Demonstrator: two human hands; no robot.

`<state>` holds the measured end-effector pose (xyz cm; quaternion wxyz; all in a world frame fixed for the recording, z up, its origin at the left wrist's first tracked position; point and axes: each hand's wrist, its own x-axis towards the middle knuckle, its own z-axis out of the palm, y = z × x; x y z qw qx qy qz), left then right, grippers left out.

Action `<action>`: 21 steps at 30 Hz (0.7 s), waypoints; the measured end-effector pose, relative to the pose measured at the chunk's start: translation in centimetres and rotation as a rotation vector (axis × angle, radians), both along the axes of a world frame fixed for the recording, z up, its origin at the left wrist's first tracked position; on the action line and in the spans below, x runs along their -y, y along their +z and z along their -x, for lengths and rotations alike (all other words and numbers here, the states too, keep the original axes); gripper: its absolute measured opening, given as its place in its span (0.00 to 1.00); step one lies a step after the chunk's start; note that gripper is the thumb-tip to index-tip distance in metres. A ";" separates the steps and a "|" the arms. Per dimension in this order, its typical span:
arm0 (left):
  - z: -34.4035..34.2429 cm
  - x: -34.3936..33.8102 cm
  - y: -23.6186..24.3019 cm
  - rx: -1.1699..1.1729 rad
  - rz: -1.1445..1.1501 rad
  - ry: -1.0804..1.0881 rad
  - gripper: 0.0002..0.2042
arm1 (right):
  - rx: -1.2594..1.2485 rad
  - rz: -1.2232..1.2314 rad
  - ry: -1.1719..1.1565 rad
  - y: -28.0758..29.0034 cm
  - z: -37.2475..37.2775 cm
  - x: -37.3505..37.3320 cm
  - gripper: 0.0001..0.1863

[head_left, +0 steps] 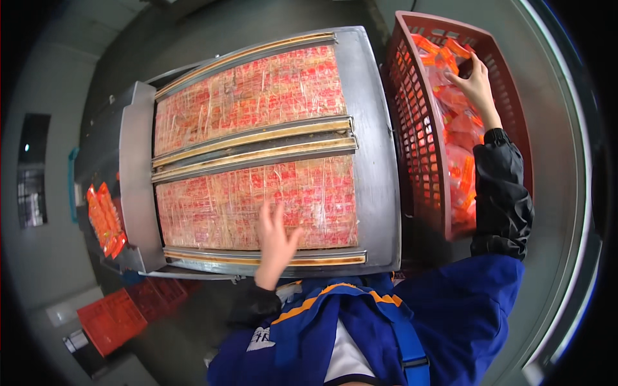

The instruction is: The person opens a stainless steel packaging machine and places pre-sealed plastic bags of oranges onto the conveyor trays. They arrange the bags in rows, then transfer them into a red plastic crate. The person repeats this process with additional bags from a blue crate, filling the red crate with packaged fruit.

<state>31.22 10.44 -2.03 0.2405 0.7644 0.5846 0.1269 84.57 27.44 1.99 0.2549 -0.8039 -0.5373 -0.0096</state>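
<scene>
My left hand hangs over the near half of a flat steel machine bed, slightly blurred, its fingers spread and nothing in them. Beneath it lies a near panel of red-and-tan printed material under clear film. At the right, my right hand reaches into a reddish-brown plastic basket. Its thumb and fingers are curved apart beside the orange-and-clear plastic packets heaped inside. I see no packet gripped between them.
Long metal bars with tan strips border both panels, including the far panel. Several orange packets rest beyond the machine's raised left edge. A red crate stands lower, at the near left. A grey wall is close behind the basket.
</scene>
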 end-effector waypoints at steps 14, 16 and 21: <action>-3.8 1.7 0.6 -0.472 0.112 -0.041 0.38 | 0.098 0.081 0.081 -11.2 2.5 -8.0 0.20; -3.8 1.9 0.5 -0.465 0.108 -0.031 0.38 | -0.015 0.018 0.057 -10.9 1.6 -7.5 0.19; -3.8 1.7 -0.1 -0.428 0.046 -0.046 0.37 | -0.122 -0.332 0.103 -4.1 -0.6 -6.0 0.14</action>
